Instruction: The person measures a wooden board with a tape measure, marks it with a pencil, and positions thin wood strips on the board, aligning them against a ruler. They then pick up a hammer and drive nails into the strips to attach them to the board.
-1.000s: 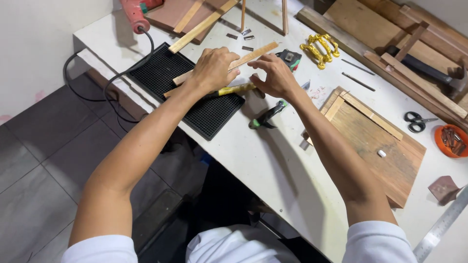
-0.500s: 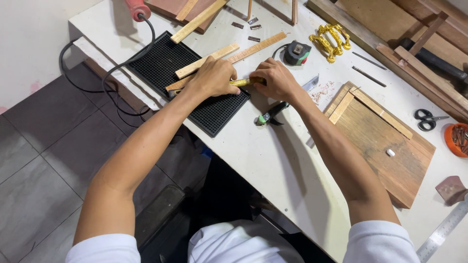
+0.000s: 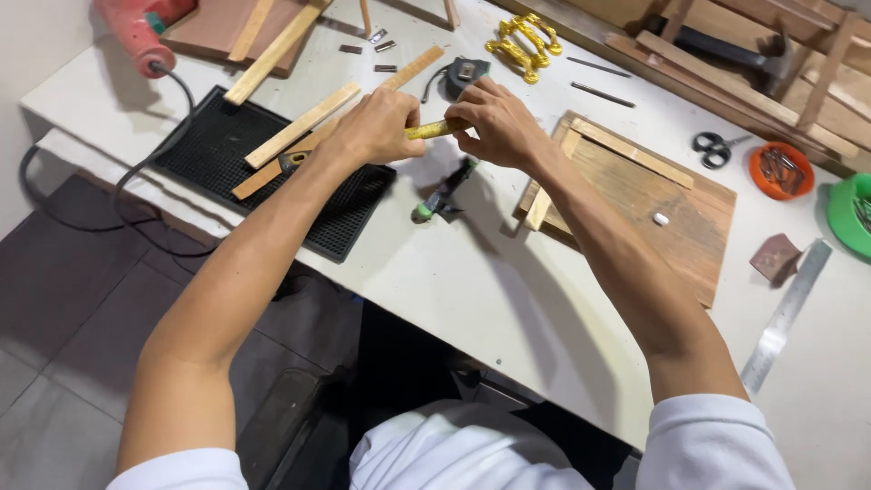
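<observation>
A white worktable (image 3: 508, 299) is carrying everything, its near edge running across in front of the person. Toward the right side a flat wooden board (image 3: 649, 204) with thin slats along its edges is lying, a small white piece resting on it. At the left edge a black ribbed mat (image 3: 213, 150) is lying, and wooden strips (image 3: 304, 125) are crossing its far part. A long steel ruler (image 3: 785, 313) is lying near the right near corner, with a scrap of brown sandpaper (image 3: 776, 257) just beside it. At the far left corner a red power tool (image 3: 136, 32) is resting, its cable trailing over the left edge. Along the far edge more timber and a hammer (image 3: 735, 54) are lying, with a yellow clamp-like piece (image 3: 522, 41) near them. An orange dish (image 3: 780, 170) and small black scissors (image 3: 715, 145) are sitting toward the far right.

Over the middle of the table, just past the mat's right edge, the left hand (image 3: 376, 127) and the right hand (image 3: 499, 122) are meeting. Both are pinching a yellow measuring tape (image 3: 435, 130) between thumb and fingertips, the blade stretching between them; its dark case (image 3: 464, 77) is lying just beyond. A small green-handled tool (image 3: 440, 195) is lying on the table just below the hands, untouched.
</observation>
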